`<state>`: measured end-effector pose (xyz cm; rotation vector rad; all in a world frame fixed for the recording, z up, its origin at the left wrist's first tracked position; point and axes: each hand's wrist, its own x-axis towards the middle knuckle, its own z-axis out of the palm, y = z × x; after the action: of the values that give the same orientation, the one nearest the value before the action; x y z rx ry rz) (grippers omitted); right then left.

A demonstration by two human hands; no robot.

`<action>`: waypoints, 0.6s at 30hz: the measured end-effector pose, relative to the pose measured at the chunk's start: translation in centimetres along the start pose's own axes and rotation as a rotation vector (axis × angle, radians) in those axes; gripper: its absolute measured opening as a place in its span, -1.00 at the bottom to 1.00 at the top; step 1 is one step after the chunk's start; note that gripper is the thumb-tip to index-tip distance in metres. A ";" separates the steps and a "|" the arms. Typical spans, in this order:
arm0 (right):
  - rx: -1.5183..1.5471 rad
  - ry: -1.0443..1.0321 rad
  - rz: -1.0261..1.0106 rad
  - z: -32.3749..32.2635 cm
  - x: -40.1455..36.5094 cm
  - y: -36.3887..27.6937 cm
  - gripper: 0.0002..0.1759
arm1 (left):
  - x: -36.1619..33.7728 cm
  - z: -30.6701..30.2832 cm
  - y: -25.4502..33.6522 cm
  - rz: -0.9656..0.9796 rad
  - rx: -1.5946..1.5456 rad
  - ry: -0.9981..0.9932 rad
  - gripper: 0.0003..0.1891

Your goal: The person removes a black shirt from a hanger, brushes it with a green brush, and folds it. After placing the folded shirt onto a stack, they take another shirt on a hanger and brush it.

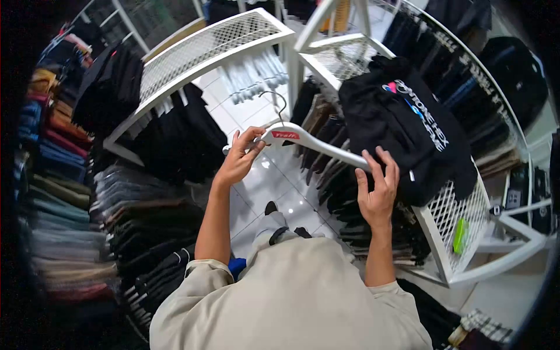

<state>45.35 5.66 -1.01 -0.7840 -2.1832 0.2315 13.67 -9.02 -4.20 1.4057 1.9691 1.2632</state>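
Note:
A white hanger (326, 148) with a red label and a metal hook is held up in front of my body. My left hand (240, 156) pinches it near its left arm, fingers closed round it. My right hand (378, 188) is at the hanger's right end, its fingers apart and raised; whether the fingertips touch the hanger is hard to tell. Just beyond my right hand, a black garment (402, 128) with white lettering and coloured print lies on a white mesh shelf (461, 216).
Another white mesh rack (210, 49) stands at the upper left with dark clothes hanging under it. Stacks of folded clothes (64, 216) fill the left side. A bright green object (460, 235) lies on the right shelf. White floor tiles (262, 181) show between the racks.

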 end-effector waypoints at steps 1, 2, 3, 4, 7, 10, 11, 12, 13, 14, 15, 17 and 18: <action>0.152 -0.149 0.055 0.3 0.4 -0.2 -0.64 | -0.7 -1.0 -0.6 -0.044 -0.062 0.017 -0.78; 0.314 -0.235 0.040 1.2 0.8 0.2 -0.64 | -1.3 -1.7 -1.2 -0.084 -0.127 0.031 -0.78; 0.485 -0.417 0.192 1.6 0.9 -0.1 -0.63 | -1.6 -2.5 -2.0 -0.090 -0.125 0.054 -0.78; 0.647 -0.604 0.350 1.9 1.0 -0.7 -0.62 | -1.9 -3.2 -2.9 -0.091 -0.085 0.042 -0.77; 0.787 -0.803 0.385 4.4 1.1 -1.4 -0.55 | -1.9 -3.7 -7.2 -0.141 -0.118 0.076 -0.75; 0.868 -0.776 0.446 10.3 0.3 -2.8 -0.48 | -1.0 -3.1 -9.4 -0.168 -0.196 0.272 -0.63; 0.848 -0.756 0.439 12.9 -0.1 -3.5 -0.48 | -0.6 -2.5 -10.9 -0.124 -0.098 0.362 -0.58; 0.827 -0.732 0.431 15.5 -0.2 -4.7 -0.47 | -0.3 -1.6 -13.4 -0.078 0.001 0.449 -0.52; 0.817 -0.736 0.457 17.5 0.2 -6.4 -0.47 | 0.1 -0.7 -15.1 -0.070 -0.074 0.425 -0.48; 0.723 -0.742 0.428 19.5 0.9 -7.7 -0.49 | 0.5 -0.2 -16.1 -0.060 -0.149 0.401 -0.45; 0.700 -0.719 0.413 22.1 1.3 -8.9 -0.49 | 0.8 0.1 -16.3 -0.169 -0.233 0.367 -0.43; 0.672 -0.697 0.394 27.2 2.5 -10.8 -0.50 | 1.6 0.0 -17.5 -0.276 -0.406 0.327 -0.41; 0.662 -0.682 0.403 29.7 3.5 -11.7 -0.50 | 2.3 -0.6 -18.5 -0.307 -0.383 0.326 -0.45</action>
<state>16.45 1.08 -14.13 -0.8076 -2.2756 1.5248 2.58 -8.74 -19.19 0.7206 1.9078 1.6827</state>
